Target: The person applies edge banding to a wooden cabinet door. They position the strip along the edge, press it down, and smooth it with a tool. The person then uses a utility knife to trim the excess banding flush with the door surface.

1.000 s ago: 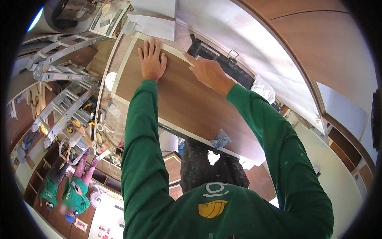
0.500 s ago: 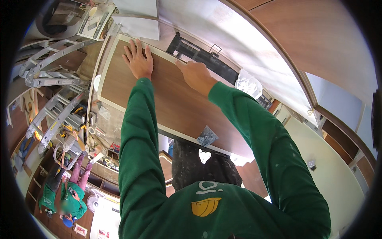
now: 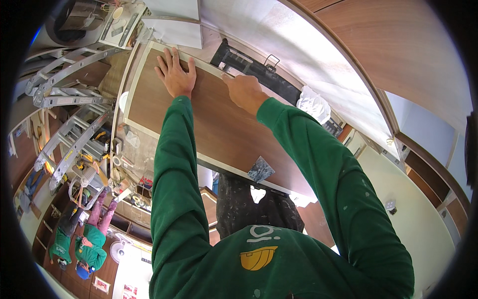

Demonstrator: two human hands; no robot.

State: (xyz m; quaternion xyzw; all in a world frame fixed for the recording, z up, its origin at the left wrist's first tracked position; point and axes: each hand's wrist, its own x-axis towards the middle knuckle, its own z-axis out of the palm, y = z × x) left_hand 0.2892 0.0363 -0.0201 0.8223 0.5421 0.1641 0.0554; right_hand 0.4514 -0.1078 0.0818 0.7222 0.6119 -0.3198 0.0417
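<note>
A brown wood-faced panel with pale edge strips lies in front of me. My left hand rests flat on its far left part, palm down and fingers spread. At the panel's far edge my right hand is closed, its fingers curled under and the fingertips against the pale edge strip. Whatever it may hold is hidden beneath the fingers. A grey, worn square of sandpaper-like sheet lies on the panel's near edge, close to my body.
Beyond the panel lie a long black case with a metal latch and a crumpled white bag. Aluminium ladders stand at left, with tools and tape rolls on the floor. Two people in green are at lower left.
My left hand has slid slightly right on the panel, its thumb farther from the fingers. My right hand has shifted slightly left along the far edge. The grey sheet stays in place.
</note>
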